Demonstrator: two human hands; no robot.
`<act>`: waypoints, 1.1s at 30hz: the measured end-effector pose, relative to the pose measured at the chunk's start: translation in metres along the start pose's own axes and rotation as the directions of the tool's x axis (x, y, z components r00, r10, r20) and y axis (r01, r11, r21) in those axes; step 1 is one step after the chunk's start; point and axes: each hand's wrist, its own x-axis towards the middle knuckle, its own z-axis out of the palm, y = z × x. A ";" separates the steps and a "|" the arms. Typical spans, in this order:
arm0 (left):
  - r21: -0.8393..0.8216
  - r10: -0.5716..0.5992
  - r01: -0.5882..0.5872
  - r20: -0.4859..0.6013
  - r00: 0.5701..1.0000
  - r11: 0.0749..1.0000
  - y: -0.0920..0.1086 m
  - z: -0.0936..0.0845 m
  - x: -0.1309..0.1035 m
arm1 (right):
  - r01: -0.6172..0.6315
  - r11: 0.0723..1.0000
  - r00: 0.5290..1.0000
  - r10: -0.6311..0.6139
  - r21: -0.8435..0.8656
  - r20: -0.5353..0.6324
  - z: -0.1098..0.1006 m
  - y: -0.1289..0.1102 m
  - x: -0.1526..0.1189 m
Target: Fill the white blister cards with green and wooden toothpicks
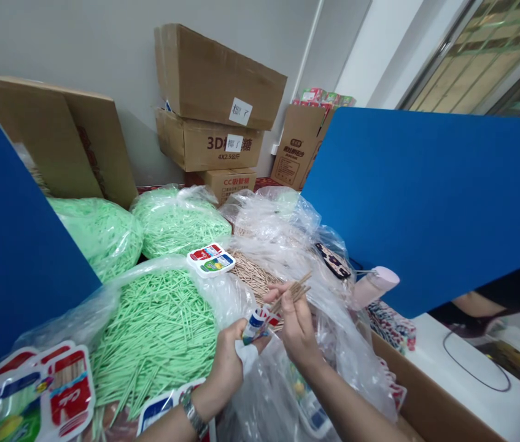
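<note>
Printed packets (34, 393) fan out at lower left, nearest the head camera. Left hand (229, 355) grips one curled packet (253, 325), likely squeezed so its mouth gapes, while right hand (298, 328) pinches a bunch of brown sticks (296, 289) slanting toward it; green sticks (158, 331) fill an open bag (105, 302) alongside, presumably for easy reach.

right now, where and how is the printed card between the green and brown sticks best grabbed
Probably pinch the printed card by its near white edge, from the wearer's side: it looks flat, resting on clear plastic, that edge uncovered.
</note>
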 end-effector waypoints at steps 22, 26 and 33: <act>0.149 0.185 -0.188 0.035 0.982 0.971 0.012 -0.012 0.012 | 0.093 0.976 0.952 -0.030 -0.197 0.304 -0.019 0.004 0.005; 0.045 0.129 -0.132 0.070 0.989 0.990 0.008 -0.016 0.012 | 0.185 0.953 0.914 -0.077 -0.240 0.399 -0.023 0.010 0.012; -0.042 0.007 -0.007 0.003 1.000 0.999 -0.012 -0.037 -0.002 | 0.260 0.728 0.934 -0.024 -0.634 0.355 -0.049 0.080 0.047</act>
